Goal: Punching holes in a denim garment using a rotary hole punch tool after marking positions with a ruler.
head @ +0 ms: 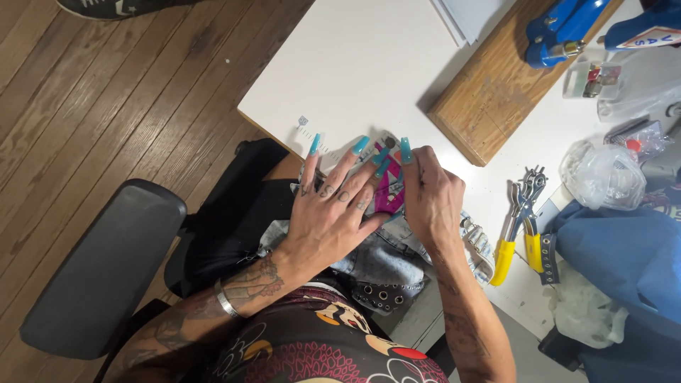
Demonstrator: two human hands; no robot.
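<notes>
At table's edge, both hands' fingers flat on pink piece, orientation unclear.

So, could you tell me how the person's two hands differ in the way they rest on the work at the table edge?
The left hand lies flat with fingers spread wide over the pink and purple piece; the right hand is curled, pinching at that piece's top. The left wrist wears a silver bangle; the right is bare. Both have long teal nails and tattoos.

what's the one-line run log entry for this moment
left hand: flat on pink piece | right hand: pressing same piece, table edge | nearby: denim, yellow-handled punch pliers, wooden board
</notes>
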